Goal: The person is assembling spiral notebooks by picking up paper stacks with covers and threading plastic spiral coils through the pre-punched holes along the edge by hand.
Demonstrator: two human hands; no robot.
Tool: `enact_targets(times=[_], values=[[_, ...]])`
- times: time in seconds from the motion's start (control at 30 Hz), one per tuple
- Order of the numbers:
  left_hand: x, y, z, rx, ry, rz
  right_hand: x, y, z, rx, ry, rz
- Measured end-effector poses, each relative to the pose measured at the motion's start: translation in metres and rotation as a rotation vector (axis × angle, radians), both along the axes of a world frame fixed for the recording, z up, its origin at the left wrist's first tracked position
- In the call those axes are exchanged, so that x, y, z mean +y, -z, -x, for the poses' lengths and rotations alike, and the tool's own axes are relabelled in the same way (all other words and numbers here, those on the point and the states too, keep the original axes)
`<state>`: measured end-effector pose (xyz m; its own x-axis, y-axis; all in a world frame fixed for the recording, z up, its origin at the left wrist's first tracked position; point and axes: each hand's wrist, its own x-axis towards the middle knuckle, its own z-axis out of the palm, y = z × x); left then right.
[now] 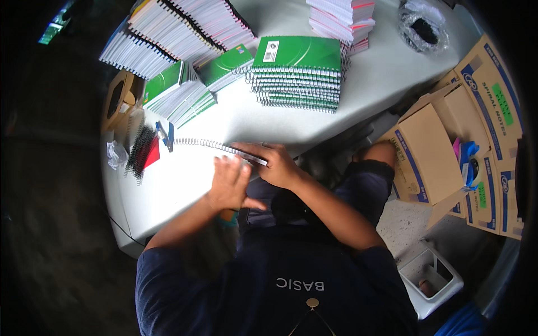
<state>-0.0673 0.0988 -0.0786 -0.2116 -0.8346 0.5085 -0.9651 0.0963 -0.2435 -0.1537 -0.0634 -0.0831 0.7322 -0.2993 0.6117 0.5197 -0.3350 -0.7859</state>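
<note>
My right hand (278, 166) is closed round a thin notebook (253, 157), held edge-on above the table's near edge. A long wire spiral coil (199, 142) runs out leftward from the notebook's edge, over the white table. How far the coil is threaded into the notebook is hidden by my fingers. My left hand (228, 182) is just left of the notebook, fingers spread and slightly blurred, with nothing seen in it. Beyond the coil's left end lies a blue-handled tool, apparently pliers (163, 135), beside a red piece (152, 153) and a bundle of dark coils (139, 150).
A stack of green spiral notebooks (298, 53) stands on the white table (224, 123). Green-covered unbound books (178, 96) lie left of it, with tall rows of bound paper (174, 28) behind. At right are cardboard boxes (421, 159) and a white stool (431, 277).
</note>
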Motion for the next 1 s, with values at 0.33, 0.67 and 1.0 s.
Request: enact_targets(times=[0.33,0.67,1.0], values=[[-0.012,-0.003,-0.006,-0.064,-0.112,0.167,-0.002,0.002,0.001,0.091,-0.003,0.067],[-0.034,-0.038,0.017,0.215,-0.315,-0.074,-0.017,0.003,-0.006,0.166,-0.078,-0.137],[-0.076,-0.119,0.017,0.356,-0.333,-0.253,-0.022,0.005,-0.008,0.233,-0.100,-0.162]])
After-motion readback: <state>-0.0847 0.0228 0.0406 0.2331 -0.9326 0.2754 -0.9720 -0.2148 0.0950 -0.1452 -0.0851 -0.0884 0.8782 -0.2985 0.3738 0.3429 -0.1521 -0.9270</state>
